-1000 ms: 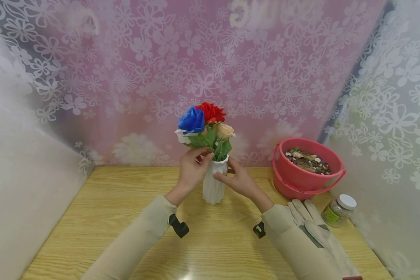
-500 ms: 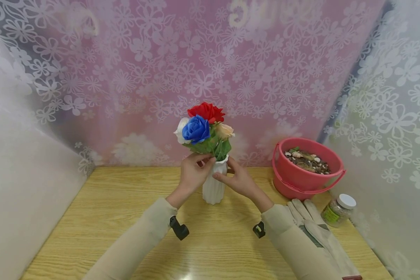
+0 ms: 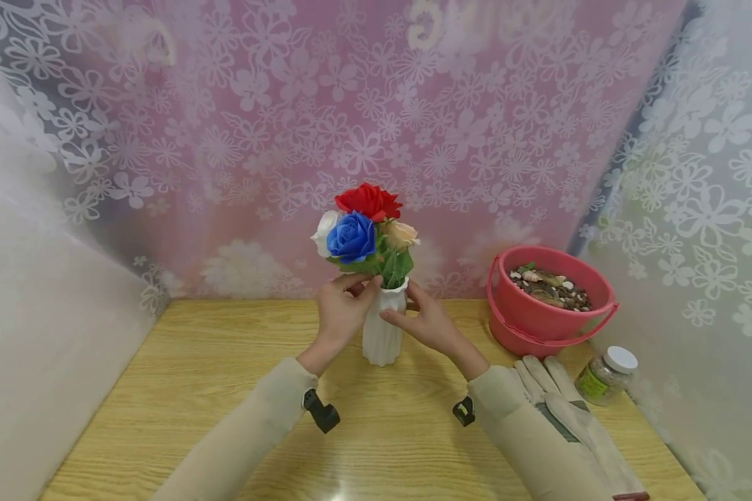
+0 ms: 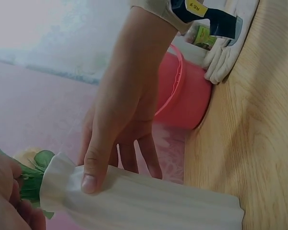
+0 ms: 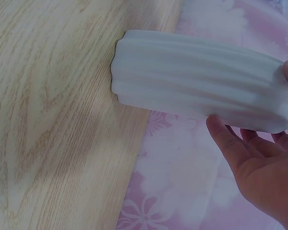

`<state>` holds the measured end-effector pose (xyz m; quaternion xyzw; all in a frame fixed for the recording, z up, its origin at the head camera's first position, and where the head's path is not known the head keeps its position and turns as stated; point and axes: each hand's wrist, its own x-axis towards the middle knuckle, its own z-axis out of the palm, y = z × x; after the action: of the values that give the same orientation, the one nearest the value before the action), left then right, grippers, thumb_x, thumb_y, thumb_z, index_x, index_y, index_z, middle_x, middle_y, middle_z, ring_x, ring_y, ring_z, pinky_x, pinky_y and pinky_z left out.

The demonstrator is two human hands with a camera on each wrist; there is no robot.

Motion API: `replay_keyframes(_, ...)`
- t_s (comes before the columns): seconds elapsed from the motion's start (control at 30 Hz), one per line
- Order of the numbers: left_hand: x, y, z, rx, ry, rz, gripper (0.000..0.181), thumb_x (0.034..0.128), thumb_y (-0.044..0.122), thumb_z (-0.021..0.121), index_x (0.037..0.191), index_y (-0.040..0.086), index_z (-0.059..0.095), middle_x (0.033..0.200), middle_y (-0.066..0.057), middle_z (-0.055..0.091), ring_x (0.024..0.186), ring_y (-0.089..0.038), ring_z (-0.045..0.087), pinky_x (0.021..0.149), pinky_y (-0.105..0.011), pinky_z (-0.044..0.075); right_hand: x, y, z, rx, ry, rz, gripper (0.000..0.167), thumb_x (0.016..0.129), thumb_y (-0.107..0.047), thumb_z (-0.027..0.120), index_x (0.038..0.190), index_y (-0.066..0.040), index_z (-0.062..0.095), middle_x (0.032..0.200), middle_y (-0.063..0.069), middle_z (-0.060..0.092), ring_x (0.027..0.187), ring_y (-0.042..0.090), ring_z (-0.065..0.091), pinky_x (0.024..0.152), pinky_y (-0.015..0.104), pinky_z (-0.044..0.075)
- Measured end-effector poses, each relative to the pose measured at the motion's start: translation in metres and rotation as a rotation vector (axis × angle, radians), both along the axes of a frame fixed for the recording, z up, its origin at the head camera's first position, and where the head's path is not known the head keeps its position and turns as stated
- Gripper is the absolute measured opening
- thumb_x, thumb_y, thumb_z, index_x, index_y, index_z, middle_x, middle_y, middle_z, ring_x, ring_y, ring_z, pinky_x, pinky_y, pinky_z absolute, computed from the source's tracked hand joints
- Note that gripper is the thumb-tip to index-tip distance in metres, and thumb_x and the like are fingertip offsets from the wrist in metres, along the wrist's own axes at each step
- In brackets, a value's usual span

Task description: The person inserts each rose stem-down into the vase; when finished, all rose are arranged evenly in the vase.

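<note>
A white ribbed vase [image 3: 384, 334] stands upright on the wooden table, holding artificial roses. Among them are a blue rose [image 3: 351, 237] in front, a red rose [image 3: 368, 200] at the back, a white rose [image 3: 323, 234] on the left and a peach rose [image 3: 402, 235] on the right. My left hand [image 3: 341, 309] pinches the blue rose's stem just above the vase mouth, though its fingertips partly cover the stem. With the thumb in front and fingers round the far side, my right hand [image 3: 432, 323] steadies the vase near its top. Green leaves [image 4: 32, 179] show between them in the left wrist view.
At the right a pink bucket [image 3: 517, 330] holds soil, pebbles and shells. Work gloves [image 3: 579, 431] lie in front of it, beside a white-lidded jar [image 3: 606, 376]. A flower-patterned curtain [image 3: 276, 139] hangs behind the table [image 3: 213, 390].
The blue rose has shifted right and down, now in front of the white and red roses, and turned to face forward. My left hand has lowered slightly; the right hand stays on the vase.
</note>
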<state>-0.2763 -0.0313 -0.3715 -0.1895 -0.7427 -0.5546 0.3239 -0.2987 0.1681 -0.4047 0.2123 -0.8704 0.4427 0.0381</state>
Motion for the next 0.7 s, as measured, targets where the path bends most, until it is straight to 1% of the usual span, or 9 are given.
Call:
replay_keyframes(0.1,-0.003,0.001,-0.001,-0.015,-0.041,-0.014,0.011,0.0928,0.012,0.079,0.09,0.002,0.084,0.062,-0.009,0.064,0.058,-0.014,0.052,0.051,-0.021,0.039,0.0,0.0,0.0,-0.001,-0.006,0.0,0.078,0.097,-0.048,0.076,0.163,-0.04,0.034,0.159,0.003,0.053,0.134,0.038,0.063,0.101,0.057,0.06)
replay_keyframes(0.23,-0.008,0.002,-0.004,-0.049,-0.118,-0.025,0.01,0.0914,0.013,0.08,0.091,0.004,0.085,0.066,-0.008,0.071,0.06,-0.011,0.055,0.053,-0.022,0.042,0.0,0.0,-0.001,0.001,-0.008,0.001,0.079,0.097,-0.048,0.075,0.163,-0.041,0.033,0.16,0.004,0.052,0.133,0.04,0.063,0.099,0.057,0.061)
replay_keyframes(0.33,-0.011,0.001,-0.005,-0.081,-0.154,-0.029,0.011,0.0907,0.015,0.081,0.093,0.005,0.086,0.069,-0.008,0.074,0.061,-0.01,0.056,0.053,-0.022,0.044,0.0,0.0,-0.001,0.004,-0.001,0.005,0.079,0.097,-0.048,0.075,0.163,-0.041,0.032,0.161,0.003,0.051,0.134,0.039,0.063,0.099,0.056,0.061)
replay_keyframes(0.5,-0.012,-0.001,-0.003,-0.112,-0.16,-0.044,0.014,0.0907,0.02,0.084,0.092,0.006,0.086,0.068,-0.008,0.073,0.06,-0.01,0.056,0.054,-0.022,0.043,0.001,0.0,0.0,-0.006,0.007,0.01,0.08,0.097,-0.046,0.075,0.163,-0.043,0.031,0.162,0.001,0.05,0.134,0.038,0.063,0.1,0.055,0.061)
replay_keyframes(0.6,-0.011,-0.001,-0.004,-0.097,-0.163,-0.059,0.016,0.0907,0.022,0.085,0.094,0.006,0.086,0.066,-0.008,0.071,0.06,-0.01,0.055,0.052,-0.02,0.042,0.001,0.0,0.001,-0.007,0.001,0.009,0.08,0.097,-0.047,0.075,0.163,-0.044,0.031,0.162,0.001,0.049,0.134,0.038,0.063,0.1,0.055,0.061)
replay_keyframes(0.7,-0.008,-0.001,-0.005,-0.063,-0.151,-0.059,0.019,0.0907,0.024,0.085,0.095,0.006,0.086,0.062,-0.008,0.068,0.058,-0.01,0.053,0.05,-0.02,0.04,0.002,0.0,0.0,-0.006,-0.011,0.004,0.079,0.097,-0.048,0.075,0.163,-0.045,0.031,0.162,0.001,0.05,0.134,0.039,0.063,0.099,0.055,0.061)
